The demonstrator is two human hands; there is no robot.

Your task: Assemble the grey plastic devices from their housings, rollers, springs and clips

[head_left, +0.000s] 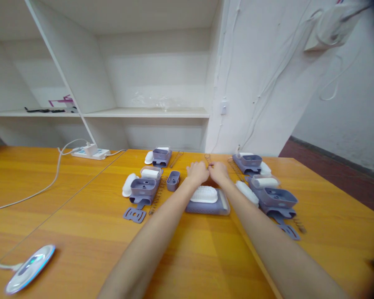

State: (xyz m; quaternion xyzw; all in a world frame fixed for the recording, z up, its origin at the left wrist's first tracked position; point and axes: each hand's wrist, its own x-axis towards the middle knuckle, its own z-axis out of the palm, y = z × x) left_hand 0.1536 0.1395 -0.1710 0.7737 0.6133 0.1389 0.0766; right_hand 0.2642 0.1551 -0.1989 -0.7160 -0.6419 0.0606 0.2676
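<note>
My left hand [198, 172] and my right hand [218, 172] meet over the middle of the table, fingers bent and closed. A thin brown metal coil spring [208, 158] shows just beyond the fingertips, and its near end runs to my right fingers. Whatever my left fingers hold is hidden behind the hand. Below my wrists lies a grey-purple plastic dispenser body [202, 208] with a clear end. A white bristled brush head [205, 194] rests on top of it. Left of my hands stands a small grey-purple cup [173, 180].
Grey-purple parts sets [143, 187] with white brush heads and springs line the left; similar sets [279, 197] line the right. A power strip [92, 153] sits at the back left. A glowing oval device [31, 269] lies front left. White shelves [146, 112] rise behind.
</note>
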